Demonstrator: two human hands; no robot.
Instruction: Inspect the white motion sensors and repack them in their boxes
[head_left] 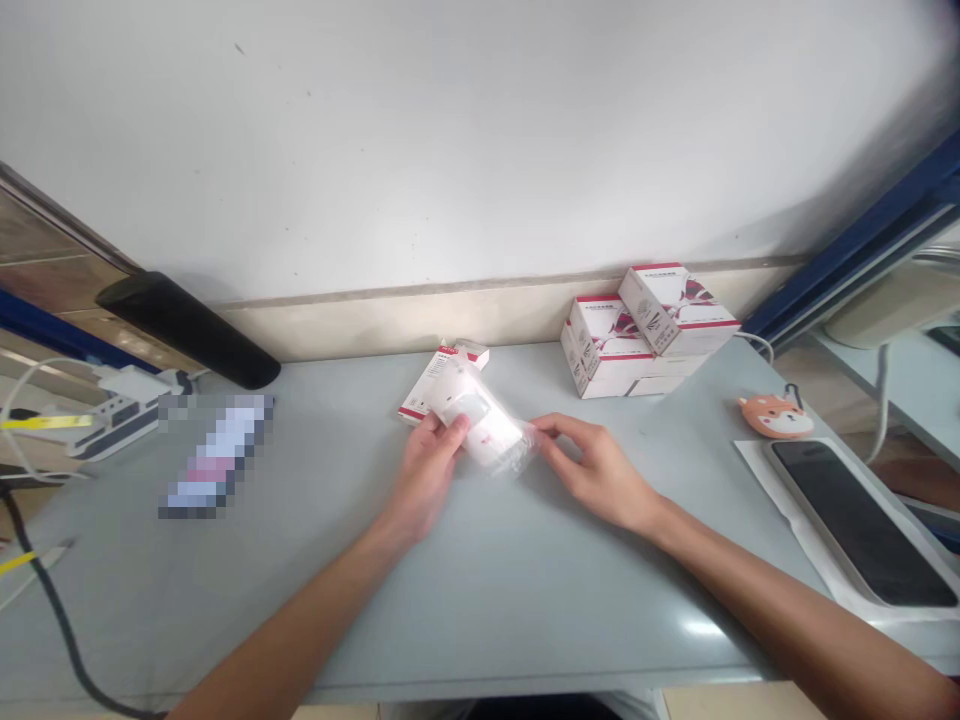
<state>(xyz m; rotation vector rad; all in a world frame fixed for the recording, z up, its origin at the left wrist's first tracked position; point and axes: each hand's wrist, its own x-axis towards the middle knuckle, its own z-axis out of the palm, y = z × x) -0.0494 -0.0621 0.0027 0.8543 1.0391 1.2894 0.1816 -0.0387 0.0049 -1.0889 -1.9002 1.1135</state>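
Observation:
Near the middle of the grey table (360, 600), my left hand (427, 465) grips a white plastic device (491, 440) with a rounded body and a greyish window. The device sits inside a clear plastic bag (517, 458). Thumb and fingers of my right hand (589, 460) pinch the bag's right edge. Just behind the device lies a small white box with red edges (424, 390), partly hidden by the device and my left hand.
Several white and red boxes (611, 345) are stacked at the back right by the wall. On the right lie a phone (862, 525) on white paper and an orange animal-faced case (776, 415). A blurred-out screen (221, 460), power strip (127, 415) and black cylinder (191, 330) are left.

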